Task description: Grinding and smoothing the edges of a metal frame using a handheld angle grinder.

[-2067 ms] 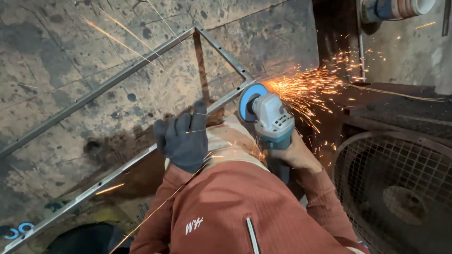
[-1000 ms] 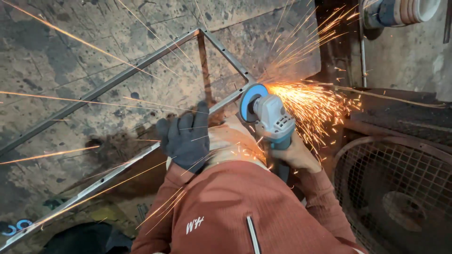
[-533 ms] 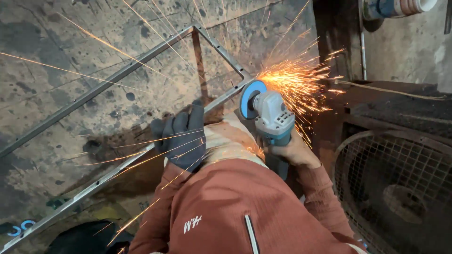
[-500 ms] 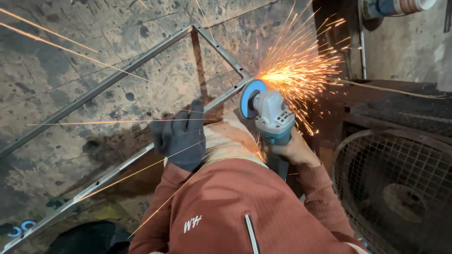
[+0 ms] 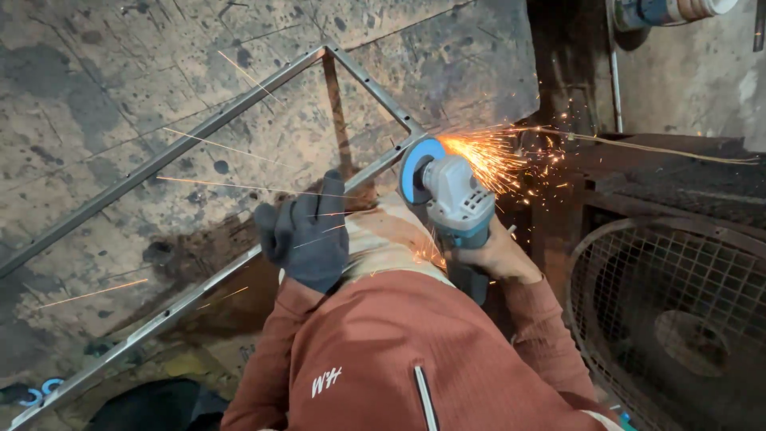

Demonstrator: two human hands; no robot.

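A long frame of grey metal angle bars (image 5: 159,156) lies on a stained steel plate (image 5: 104,72). My left hand (image 5: 307,235), in a dark glove, presses down on the near bar of the frame. My right hand (image 5: 499,255), bare, grips the body of a grey and teal angle grinder (image 5: 455,199). Its blue-guarded disc (image 5: 416,169) touches the frame's corner, and orange sparks (image 5: 495,160) spray to the right. My rust-red sleeves fill the lower middle of the view.
A round wire-mesh fan guard (image 5: 678,319) stands at the right. A dark metal block (image 5: 670,175) lies behind the sparks, with a thin rod across it. A blue and white can (image 5: 670,9) sits at the top right. Blue-handled tool (image 5: 36,391) at lower left.
The grinder stays at the same corner of the frame. The spark shower has shrunk and now flies mostly rightward. My left hand has kept its place on the bar.
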